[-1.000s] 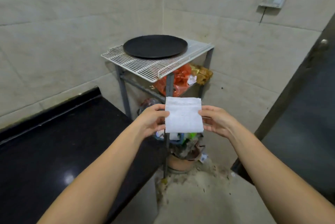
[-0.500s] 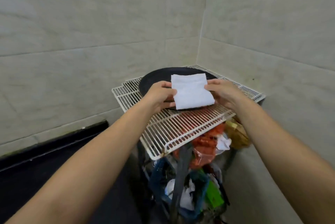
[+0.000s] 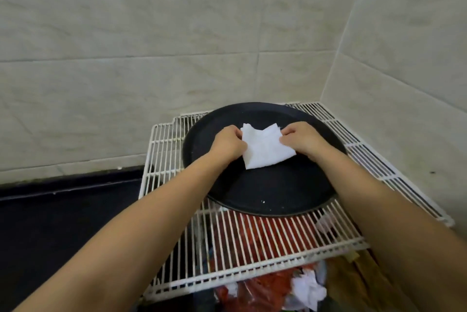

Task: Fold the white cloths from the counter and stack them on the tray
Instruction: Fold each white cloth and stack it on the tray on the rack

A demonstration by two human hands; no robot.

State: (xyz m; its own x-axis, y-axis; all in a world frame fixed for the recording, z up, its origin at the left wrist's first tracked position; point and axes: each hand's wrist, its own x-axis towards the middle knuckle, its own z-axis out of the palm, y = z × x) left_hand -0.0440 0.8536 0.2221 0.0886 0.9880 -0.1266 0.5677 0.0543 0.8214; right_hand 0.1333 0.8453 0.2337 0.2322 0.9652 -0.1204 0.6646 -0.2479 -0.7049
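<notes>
A folded white cloth lies on the round black tray, near the tray's far side. My left hand pinches the cloth's left edge with curled fingers. On the cloth's right edge, my right hand pinches it the same way. The cloth's far corners stick up a little between my hands. The tray sits on a white wire rack in the room's corner.
Tiled walls close in behind and to the right of the rack. A black counter runs to the left, lower than the rack. Under the rack are red bags and crumpled white paper.
Both hands carried the folded cloth forward from in front of the rack and lowered it onto the black tray. The view has moved closer over the rack.
</notes>
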